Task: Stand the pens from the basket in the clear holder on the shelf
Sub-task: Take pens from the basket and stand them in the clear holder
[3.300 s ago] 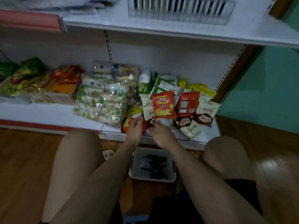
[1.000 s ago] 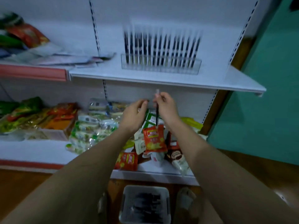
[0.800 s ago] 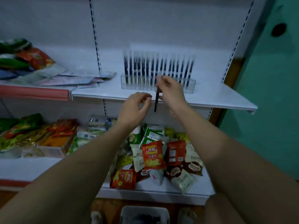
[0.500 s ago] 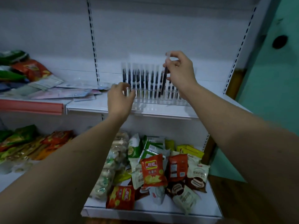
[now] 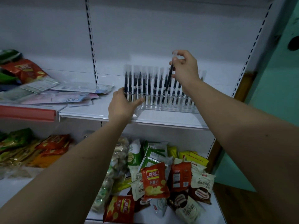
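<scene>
A white shelf (image 5: 169, 118) on slotted uprights carries the clear holder (image 5: 161, 101), with a green wall (image 5: 275, 110) off to the right and snack packets (image 5: 153, 180) heaped on the shelf below. The left hand (image 5: 120, 105) rests its grip on the holder's left end, thumb along the front. The right hand (image 5: 184, 67) pinches a dark pen (image 5: 169, 76), tilted, above the row of standing pens. The basket is out of sight; the right forearm hides the holder's far end.
</scene>
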A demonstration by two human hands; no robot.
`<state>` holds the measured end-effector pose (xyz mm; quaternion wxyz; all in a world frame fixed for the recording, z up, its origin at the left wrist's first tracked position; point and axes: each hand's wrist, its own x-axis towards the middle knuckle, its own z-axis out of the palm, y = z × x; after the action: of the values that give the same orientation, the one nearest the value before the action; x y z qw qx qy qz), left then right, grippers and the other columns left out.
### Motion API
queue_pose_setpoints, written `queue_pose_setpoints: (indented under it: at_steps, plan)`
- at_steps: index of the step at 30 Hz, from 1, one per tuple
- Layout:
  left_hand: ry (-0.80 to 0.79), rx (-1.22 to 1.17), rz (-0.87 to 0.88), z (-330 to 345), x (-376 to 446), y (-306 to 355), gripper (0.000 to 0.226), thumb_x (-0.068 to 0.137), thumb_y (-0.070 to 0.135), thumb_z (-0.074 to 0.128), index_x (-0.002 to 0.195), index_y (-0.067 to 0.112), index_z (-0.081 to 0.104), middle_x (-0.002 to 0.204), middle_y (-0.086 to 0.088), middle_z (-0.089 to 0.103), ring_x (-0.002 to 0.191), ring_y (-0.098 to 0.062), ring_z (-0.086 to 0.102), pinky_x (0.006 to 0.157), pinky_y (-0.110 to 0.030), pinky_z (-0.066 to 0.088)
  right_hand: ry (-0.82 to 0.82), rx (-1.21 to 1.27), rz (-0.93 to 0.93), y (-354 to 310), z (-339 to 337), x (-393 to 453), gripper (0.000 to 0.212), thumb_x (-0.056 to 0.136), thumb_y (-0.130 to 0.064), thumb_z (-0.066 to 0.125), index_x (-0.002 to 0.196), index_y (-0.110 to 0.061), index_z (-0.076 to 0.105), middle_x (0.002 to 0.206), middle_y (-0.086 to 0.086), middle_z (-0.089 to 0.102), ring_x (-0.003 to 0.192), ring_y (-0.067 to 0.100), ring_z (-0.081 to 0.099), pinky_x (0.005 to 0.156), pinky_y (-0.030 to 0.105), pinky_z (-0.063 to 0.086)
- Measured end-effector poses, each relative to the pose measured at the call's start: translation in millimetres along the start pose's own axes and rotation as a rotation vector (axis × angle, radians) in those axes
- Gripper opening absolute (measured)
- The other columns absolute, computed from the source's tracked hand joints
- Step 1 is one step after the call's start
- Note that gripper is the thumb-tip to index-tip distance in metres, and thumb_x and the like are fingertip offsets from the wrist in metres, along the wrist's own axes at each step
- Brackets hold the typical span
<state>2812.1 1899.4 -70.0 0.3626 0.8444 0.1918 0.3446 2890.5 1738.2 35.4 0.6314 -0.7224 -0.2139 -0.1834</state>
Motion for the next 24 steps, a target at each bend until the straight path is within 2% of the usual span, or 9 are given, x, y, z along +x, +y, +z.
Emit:
queue_pose_setpoints:
  at_steps: [2,7,12,15,18,21,23,24]
  plan:
    - [0.005,-0.002,0.005,-1.3,-3.3,2.5,0.079,0.078,0.056,0.071,0.139,0.016,0.041,0.142,-0.005,0.046,0.121,-0.028,0.052,0.096,-0.039,0.044,-0.009,-0.007,0.005,-1.7,1.4,-1.1,0.021,0.102,-0.017,0.048,0.119,-0.018,0.059,0.095,0.004,0.064,0.096,0.026,0.063,0.091,0.048,0.055]
    - [0.022,0.025,0.010,-2.2,-6.4,3.3,0.078,0.078,0.057,0.071,0.139,0.017,0.042,0.142,-0.005,0.046,0.120,-0.027,0.053,0.096,-0.039,0.043,-0.059,-0.088,0.010,0.9,4.5,-6.8,0.019,0.102,-0.013,0.046,0.116,-0.015,0.059,0.089,0.002,0.060,0.080,0.016,0.055,0.084,0.048,0.055]
    - [0.016,0.023,0.007,-2.7,-6.4,3.0,0.082,0.078,0.057,0.070,0.141,0.016,0.040,0.143,-0.005,0.045,0.123,-0.027,0.051,0.098,-0.039,0.042,-0.122,-0.164,0.095,19.9,10.5,-21.3,0.018,0.103,-0.013,0.044,0.114,-0.010,0.058,0.085,-0.003,0.050,0.070,0.015,0.047,0.085,0.058,0.053]
    - [0.014,0.028,0.011,-1.8,-6.0,2.4,0.083,0.078,0.058,0.070,0.142,0.016,0.039,0.144,-0.006,0.044,0.124,-0.027,0.050,0.099,-0.040,0.041,-0.089,-0.156,0.102,25.1,12.1,-24.8,0.015,0.104,-0.011,0.041,0.105,-0.010,0.056,0.082,-0.003,0.048,0.073,0.020,0.046,0.083,0.062,0.051]
    - [0.015,0.035,0.018,-1.3,-6.2,2.3,0.083,0.078,0.058,0.070,0.141,0.015,0.039,0.143,-0.007,0.045,0.124,-0.027,0.050,0.099,-0.040,0.042,-0.042,-0.189,0.098,24.0,14.3,-23.9,0.015,0.103,-0.009,0.041,0.097,-0.009,0.055,0.084,-0.006,0.049,0.086,0.021,0.052,0.088,0.055,0.054]
    - [0.003,0.036,0.023,-1.5,-5.9,2.6,0.084,0.078,0.058,0.070,0.142,0.015,0.038,0.144,-0.007,0.044,0.124,-0.027,0.050,0.099,-0.041,0.042,-0.061,-0.305,0.130,28.1,12.8,-24.0,0.020,0.101,-0.007,0.045,0.104,0.006,0.060,0.103,0.012,0.063,0.092,0.026,0.058,0.092,0.051,0.053]
    - [-0.027,0.030,-0.001,-2.1,-4.1,1.6,0.090,0.077,0.058,0.070,0.146,0.014,0.032,0.148,-0.008,0.040,0.128,-0.028,0.047,0.101,-0.042,0.040,-0.093,-0.351,0.135,31.6,8.7,-27.3,0.020,0.100,-0.006,0.045,0.104,0.004,0.062,0.115,0.016,0.064,0.101,0.030,0.061,0.092,0.043,0.052]
    - [-0.049,0.008,-0.023,-2.9,-2.9,1.7,0.094,0.076,0.057,0.071,0.148,0.014,0.028,0.151,-0.008,0.037,0.131,-0.029,0.044,0.103,-0.043,0.039,-0.100,-0.354,0.125,31.5,5.1,-30.2,0.020,0.101,-0.007,0.044,0.104,0.001,0.063,0.114,0.014,0.064,0.098,0.028,0.060,0.086,0.038,0.052]
